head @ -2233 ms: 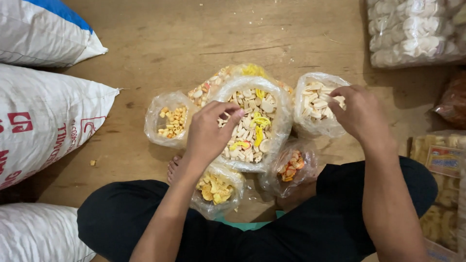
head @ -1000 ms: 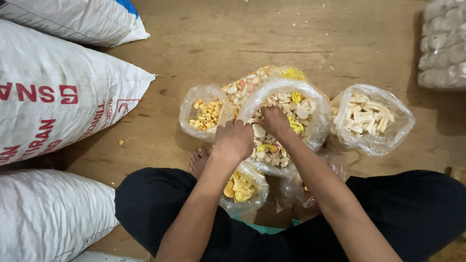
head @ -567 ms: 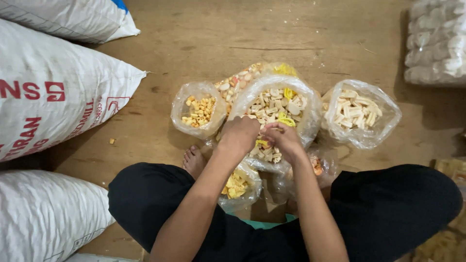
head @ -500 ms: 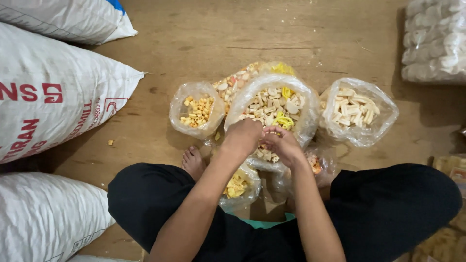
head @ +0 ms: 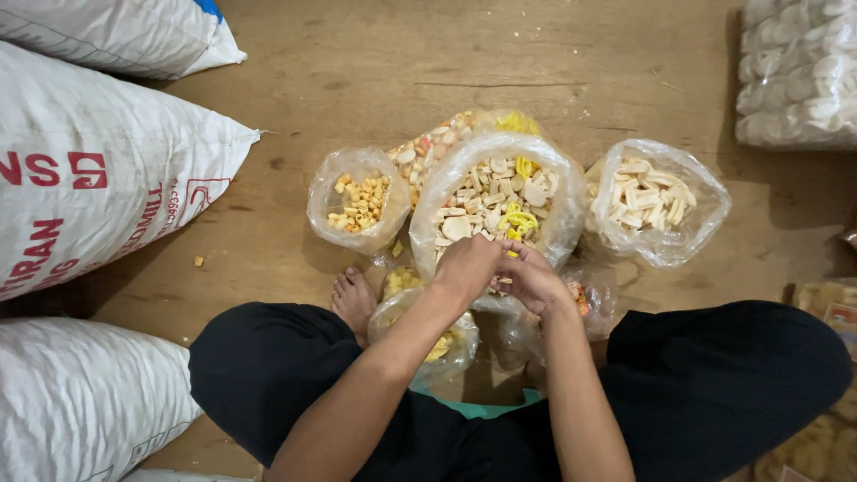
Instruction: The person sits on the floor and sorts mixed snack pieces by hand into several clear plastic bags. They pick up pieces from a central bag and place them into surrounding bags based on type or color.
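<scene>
Both hands, left hand and right hand, apparently pinching rim of central bag (mixed pale crackers).

The middle bag sits on the floor just beyond both hands. Left of it lies the small bag, right of it the stick-cracker bag. Sacks lie far left of it.

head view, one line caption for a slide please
Both hands, left hand and right hand, meet at the near rim of the middle bag of mixed crackers.
</scene>
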